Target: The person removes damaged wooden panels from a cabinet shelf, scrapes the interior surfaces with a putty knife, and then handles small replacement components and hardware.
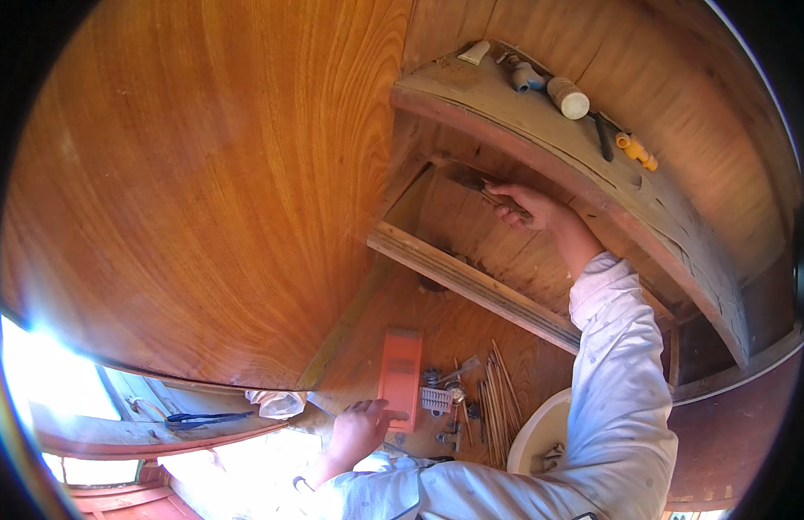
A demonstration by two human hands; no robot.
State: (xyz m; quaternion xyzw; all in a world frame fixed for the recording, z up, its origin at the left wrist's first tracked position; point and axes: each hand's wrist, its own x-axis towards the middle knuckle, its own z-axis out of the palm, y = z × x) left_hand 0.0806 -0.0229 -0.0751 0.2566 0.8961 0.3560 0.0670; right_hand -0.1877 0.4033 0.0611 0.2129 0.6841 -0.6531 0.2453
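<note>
My right hand (513,206) reaches into the recess under the raised shelf. Its fingers are closed round the wooden handle of a tool with a dark, flat end (465,177); whether that end is a brush or a blade I cannot make out. The dark end is near the back panel of the recess. Lower down, my left hand (360,433) is at the near left edge of an orange rectangular tray (402,368). One digit lies across the tray and the other fingers are curled, partly hidden.
On the dusty shelf (523,108) lie a white cylinder (567,98), a blue-grey fitting (528,78) and a yellow fitting (636,151). A wooden rail (471,282) crosses below the recess. Thin sticks (499,399), a grey basket (437,399) and a white bucket (534,432) stand below.
</note>
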